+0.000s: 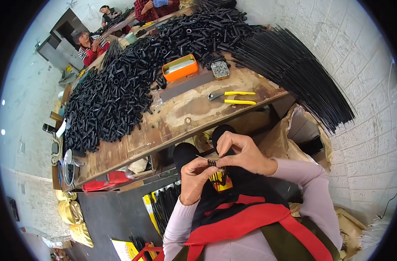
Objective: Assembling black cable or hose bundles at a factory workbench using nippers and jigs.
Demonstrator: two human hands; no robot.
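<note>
Over my lap, my left hand (194,179) is closed, with its thumb and fingers pinching some small dark pieces (212,163). A thin, needle-like wire (202,157) sticks out past its fingertips. Close against it, my right hand (247,155) is also closed, with thumb and forefinger pinched together at the right end of the same pieces. Its fingers hide what exactly they grip. Just below the hands lies a yellow card (225,186) with dark strips, partly covered. The exact kind of the small pieces cannot be made out.
On the wooden table (172,117) ahead are a heap of black tubes (115,100), long black rods (294,65), yellow-handled pliers (239,93), an orange box (183,75) and a small container of metal bits (220,68). A paper sack (289,148) stands at right. Other people sit beyond.
</note>
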